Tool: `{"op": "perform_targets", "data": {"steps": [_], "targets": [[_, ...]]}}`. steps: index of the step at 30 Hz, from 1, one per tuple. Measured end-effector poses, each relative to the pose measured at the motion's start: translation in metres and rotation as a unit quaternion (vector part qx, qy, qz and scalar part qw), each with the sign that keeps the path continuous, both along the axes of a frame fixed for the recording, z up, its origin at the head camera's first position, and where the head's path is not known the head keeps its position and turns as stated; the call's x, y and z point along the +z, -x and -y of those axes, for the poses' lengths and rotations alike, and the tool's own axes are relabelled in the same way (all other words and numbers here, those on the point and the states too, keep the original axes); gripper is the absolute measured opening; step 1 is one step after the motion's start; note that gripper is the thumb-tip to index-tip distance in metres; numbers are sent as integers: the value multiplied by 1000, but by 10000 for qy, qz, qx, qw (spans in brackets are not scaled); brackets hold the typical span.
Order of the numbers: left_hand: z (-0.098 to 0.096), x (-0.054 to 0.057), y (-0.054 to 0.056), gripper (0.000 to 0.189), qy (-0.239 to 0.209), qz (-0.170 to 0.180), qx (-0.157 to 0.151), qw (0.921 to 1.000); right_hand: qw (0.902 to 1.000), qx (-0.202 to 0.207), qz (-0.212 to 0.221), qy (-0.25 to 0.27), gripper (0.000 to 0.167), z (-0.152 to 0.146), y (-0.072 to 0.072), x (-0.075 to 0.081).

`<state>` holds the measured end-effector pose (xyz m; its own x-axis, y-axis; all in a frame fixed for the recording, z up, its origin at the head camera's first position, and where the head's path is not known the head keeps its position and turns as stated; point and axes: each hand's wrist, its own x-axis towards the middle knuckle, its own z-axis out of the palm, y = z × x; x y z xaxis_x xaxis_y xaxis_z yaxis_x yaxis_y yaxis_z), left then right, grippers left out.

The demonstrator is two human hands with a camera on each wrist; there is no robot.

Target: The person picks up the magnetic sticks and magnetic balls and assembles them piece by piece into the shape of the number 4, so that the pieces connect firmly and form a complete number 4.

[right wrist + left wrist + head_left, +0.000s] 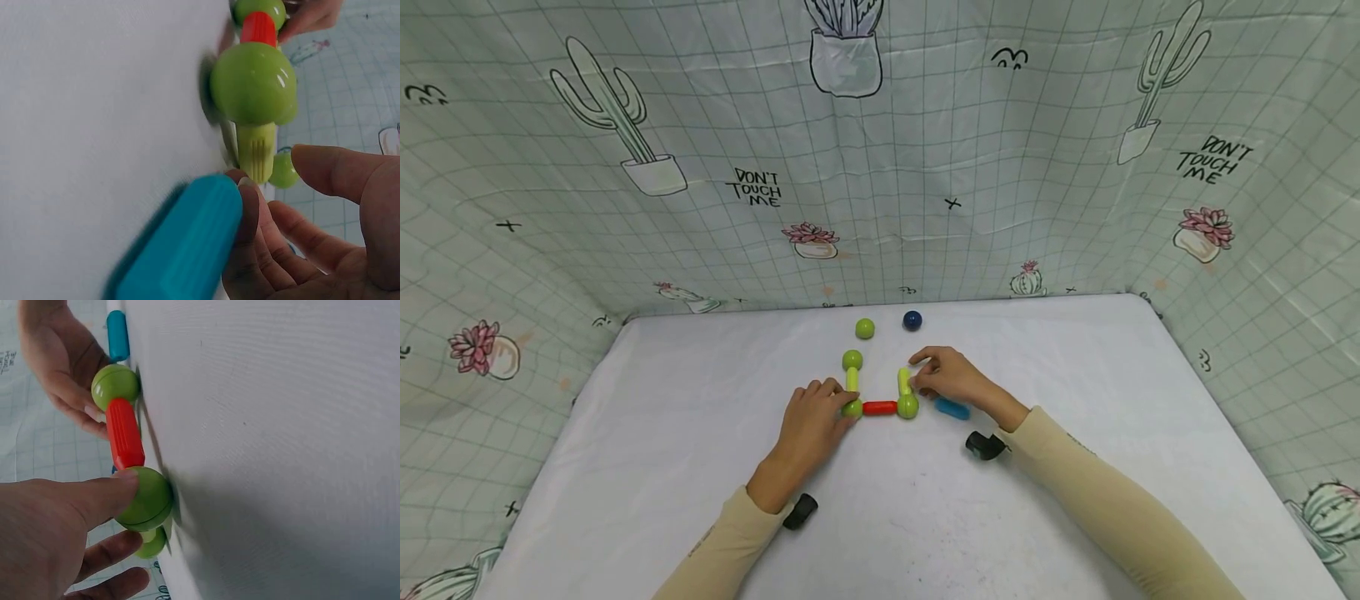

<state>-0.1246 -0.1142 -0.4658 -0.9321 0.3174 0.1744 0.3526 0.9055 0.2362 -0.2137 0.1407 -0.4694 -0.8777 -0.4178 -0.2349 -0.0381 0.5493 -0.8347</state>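
Green balls and short rods form a U shape on the table. My left hand (808,421) grips the left corner green ball (147,500), thumb on top and fingers at its far side. From that ball a red rod (880,408) runs to the right corner green ball (907,406). A yellow-green rod (852,380) leads away from the left corner to another green ball (852,360). On the right, a second yellow-green rod (255,153) sticks out of the corner ball. My right hand (951,375) is beside its free end, fingertips close to it, thumb held apart.
A blue rod (952,408) lies loose just under my right hand. Farther back sit a loose green ball (865,328) and a navy ball (912,321). The white table (700,375) ends at a patterned cloth backdrop (895,167). Black wrist devices (801,511) show under the sleeves.
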Motion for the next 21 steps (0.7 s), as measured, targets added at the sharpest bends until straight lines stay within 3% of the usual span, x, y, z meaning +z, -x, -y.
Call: {"op": "perform_targets", "data": {"steps": [7, 13, 21], "targets": [[-13, 3, -3, 36, -156, -270, -148, 9994, 9993, -307, -228, -39, 39, -8, 12, 6], [-34, -2, -2, 35, -74, -223, -342, 9991, 9978, -574, -317, -20, 41, -12, 28, 9], [-56, -5, 2, 36, -117, -176, -325, 9992, 9938, -1109, -56, -15, 44, -11, 50, 9]]}}
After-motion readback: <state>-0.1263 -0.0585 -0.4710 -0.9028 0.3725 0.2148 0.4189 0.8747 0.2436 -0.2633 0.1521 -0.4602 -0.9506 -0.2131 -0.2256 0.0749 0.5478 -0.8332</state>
